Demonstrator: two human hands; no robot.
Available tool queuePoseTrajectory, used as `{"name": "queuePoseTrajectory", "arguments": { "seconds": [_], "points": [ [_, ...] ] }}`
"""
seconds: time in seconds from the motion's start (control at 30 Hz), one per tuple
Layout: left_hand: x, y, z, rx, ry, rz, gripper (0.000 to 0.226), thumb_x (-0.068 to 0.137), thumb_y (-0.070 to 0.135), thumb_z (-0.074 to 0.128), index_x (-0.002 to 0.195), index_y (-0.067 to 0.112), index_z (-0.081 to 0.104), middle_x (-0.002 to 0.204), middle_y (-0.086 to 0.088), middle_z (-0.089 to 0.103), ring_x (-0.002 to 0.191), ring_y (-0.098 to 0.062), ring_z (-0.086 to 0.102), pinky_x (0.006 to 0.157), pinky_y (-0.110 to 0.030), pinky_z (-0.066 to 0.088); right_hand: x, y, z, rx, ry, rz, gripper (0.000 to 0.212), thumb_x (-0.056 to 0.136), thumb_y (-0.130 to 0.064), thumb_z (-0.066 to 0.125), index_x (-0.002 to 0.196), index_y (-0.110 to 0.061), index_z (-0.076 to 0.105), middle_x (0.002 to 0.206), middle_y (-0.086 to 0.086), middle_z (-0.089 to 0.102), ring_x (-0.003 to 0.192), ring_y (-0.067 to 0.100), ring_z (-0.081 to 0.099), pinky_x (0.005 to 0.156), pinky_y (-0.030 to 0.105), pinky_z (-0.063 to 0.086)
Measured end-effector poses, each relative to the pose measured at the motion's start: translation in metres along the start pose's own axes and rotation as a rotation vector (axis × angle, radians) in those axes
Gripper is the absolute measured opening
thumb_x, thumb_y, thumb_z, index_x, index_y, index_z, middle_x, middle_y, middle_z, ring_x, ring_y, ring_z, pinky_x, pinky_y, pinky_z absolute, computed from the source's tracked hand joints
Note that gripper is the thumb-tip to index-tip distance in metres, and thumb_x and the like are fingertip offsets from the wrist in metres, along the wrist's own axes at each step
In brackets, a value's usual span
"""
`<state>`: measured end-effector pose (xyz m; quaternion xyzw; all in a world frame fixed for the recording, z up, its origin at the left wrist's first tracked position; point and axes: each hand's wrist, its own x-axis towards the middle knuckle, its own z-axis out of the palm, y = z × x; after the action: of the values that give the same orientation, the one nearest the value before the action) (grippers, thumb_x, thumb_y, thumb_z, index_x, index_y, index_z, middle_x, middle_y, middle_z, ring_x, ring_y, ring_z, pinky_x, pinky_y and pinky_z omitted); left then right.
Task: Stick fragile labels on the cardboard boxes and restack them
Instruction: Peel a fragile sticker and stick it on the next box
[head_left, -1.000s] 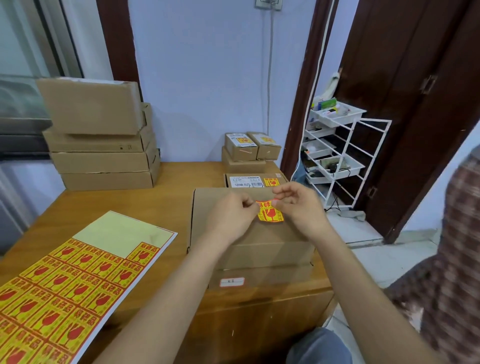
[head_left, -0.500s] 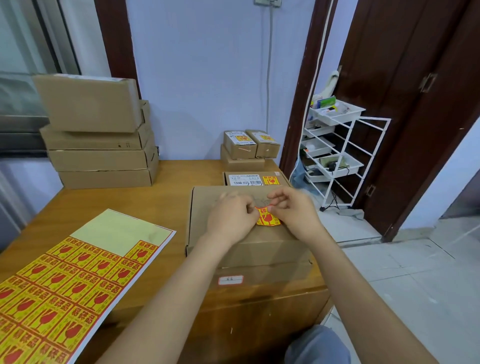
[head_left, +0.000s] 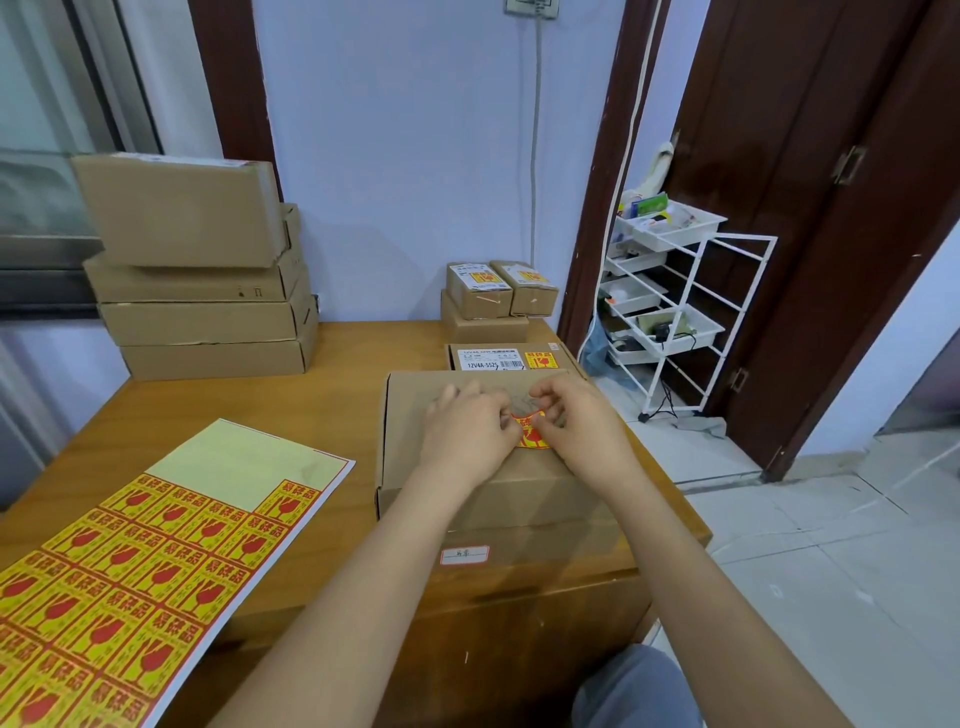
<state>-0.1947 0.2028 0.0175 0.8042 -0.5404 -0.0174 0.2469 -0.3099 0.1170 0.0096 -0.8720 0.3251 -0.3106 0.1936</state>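
Both the left hand (head_left: 470, 431) and the right hand (head_left: 576, 423) pinch a yellow fragile label (head_left: 531, 434) over the top of a cardboard box (head_left: 415, 415) on the desk (head_left: 218, 400). The box's long axis runs left to right; the label's orientation is mostly hidden by fingers.

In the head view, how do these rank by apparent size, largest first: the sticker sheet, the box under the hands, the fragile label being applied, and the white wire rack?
1. Sticker sheet, though it lies nearest the camera, so this is unsure.
2. Box under the hands and white wire rack look alike; I do not rank them.
3. Fragile label, pinched by the left hand and right hand, clearly smallest.
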Motion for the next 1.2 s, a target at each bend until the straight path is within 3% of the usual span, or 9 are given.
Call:
{"name": "queuePoseTrajectory", "arguments": {
  "seconds": [0.1, 0.23, 0.4, 0.47, 0.57, 0.83, 0.97, 1.1, 1.2],
  "points": [
    [-0.001, 0.001, -0.001, -0.005, 0.029, -0.005, 0.018, 0.090, 0.027, 0.047, 0.074, 0.021, 0.041, 0.089, 0.000, 0.044, 0.095, -0.023, 0.040, 0.084, -0.036, 0.037, -0.001, -0.001, 0.000, -0.066, -0.005, -0.001, 0.028, 0.086, -0.011, 0.062, 0.112, -0.016, 0.057, 0.109, -0.010, 0.045, 0.088, 0.003, 0.044, 0.075, 0.023, 0.044],
    [-0.002, 0.000, -0.001, -0.064, 0.098, -0.033, 0.010, 0.091, 0.019, 0.050, 0.083, 0.013, 0.048, 0.098, -0.007, 0.053, 0.098, -0.023, 0.044, 0.083, -0.034, 0.040, -0.001, 0.000, 0.001, -0.048, 0.028, 0.021, 0.036, 0.086, 0.003, 0.052, 0.118, -0.010, 0.055, 0.120, 0.001, 0.051, 0.099, 0.011, 0.050, 0.082, 0.026, 0.045],
    [-0.005, -0.008, 0.000, -0.221, 0.185, 0.012, 0.003, 0.091, 0.014, 0.050, 0.090, 0.014, 0.048, 0.091, -0.003, 0.053, 0.090, -0.023, 0.052, 0.065, -0.027, 0.037, -0.001, 0.003, 0.003, -0.005, 0.109, 0.026, 0.026, 0.084, 0.006, 0.049, 0.100, -0.011, 0.062, 0.103, -0.003, 0.050, 0.091, 0.008, 0.047, 0.077, 0.027, 0.042],
    [-0.005, -0.009, -0.001, -0.267, 0.143, 0.067, 0.010, 0.090, 0.017, 0.051, 0.097, 0.020, 0.057, 0.096, 0.001, 0.054, 0.092, -0.021, 0.054, 0.071, -0.031, 0.045, -0.002, 0.004, 0.002, 0.002, 0.091, -0.015, 0.026, 0.084, 0.005, 0.050, 0.090, -0.014, 0.066, 0.096, -0.007, 0.048, 0.089, 0.010, 0.046, 0.074, 0.026, 0.040],
    [-0.007, -0.007, -0.004, -0.225, 0.055, 0.089, 0.026, 0.090, 0.023, 0.049, 0.107, 0.028, 0.069, 0.098, 0.000, 0.053, 0.097, -0.021, 0.052, 0.085, -0.038, 0.047, -0.002, 0.004, 0.001, -0.018, 0.027, -0.055, 0.034, 0.083, 0.005, 0.050, 0.085, -0.018, 0.074, 0.103, -0.005, 0.053, 0.103, 0.015, 0.049, 0.081, 0.032, 0.045],
    [-0.011, -0.005, -0.002, 0.047, 0.059, 0.133, 0.033, 0.093, 0.030, 0.044, 0.113, 0.019, 0.069, 0.111, -0.003, 0.060, 0.110, -0.020, 0.044, 0.089, -0.033, 0.047, -0.001, 0.000, -0.002, -0.123, 0.042, 0.154, 0.025, 0.089, -0.008, 0.056, 0.092, -0.022, 0.076, 0.124, 0.001, 0.056, 0.118, 0.021, 0.046, 0.093, 0.040, 0.043],
    [-0.010, -0.014, -0.003, 0.067, 0.030, 0.154, 0.031, 0.094, 0.031, 0.046, 0.107, 0.017, 0.072, 0.105, -0.004, 0.061, 0.105, -0.019, 0.049, 0.082, -0.031, 0.049, -0.007, -0.002, -0.004, -0.177, 0.029, 0.176, 0.020, 0.089, -0.012, 0.059, 0.101, -0.016, 0.074, 0.124, 0.005, 0.056, 0.118, 0.023, 0.046, 0.092, 0.033, 0.041],
    [-0.007, -0.024, -0.008, -0.131, 0.007, 0.077, 0.029, 0.091, 0.025, 0.051, 0.080, 0.006, 0.071, 0.087, -0.005, 0.064, 0.081, -0.018, 0.058, 0.073, -0.038, 0.052, -0.011, 0.000, -0.010, -0.100, 0.062, 0.177, 0.027, 0.088, -0.005, 0.050, 0.100, -0.011, 0.073, 0.112, 0.003, 0.061, 0.110, 0.021, 0.051, 0.080, 0.027, 0.040],
    [-0.005, -0.021, -0.012, -0.159, 0.030, -0.021, 0.031, 0.091, 0.028, 0.051, 0.073, 0.009, 0.067, 0.084, -0.004, 0.065, 0.078, -0.021, 0.059, 0.067, -0.037, 0.052, -0.009, 0.001, -0.011, -0.039, 0.065, 0.192, 0.021, 0.090, -0.020, 0.050, 0.098, -0.017, 0.069, 0.102, -0.001, 0.060, 0.106, 0.020, 0.050, 0.076, 0.027, 0.035]
  ]
}}
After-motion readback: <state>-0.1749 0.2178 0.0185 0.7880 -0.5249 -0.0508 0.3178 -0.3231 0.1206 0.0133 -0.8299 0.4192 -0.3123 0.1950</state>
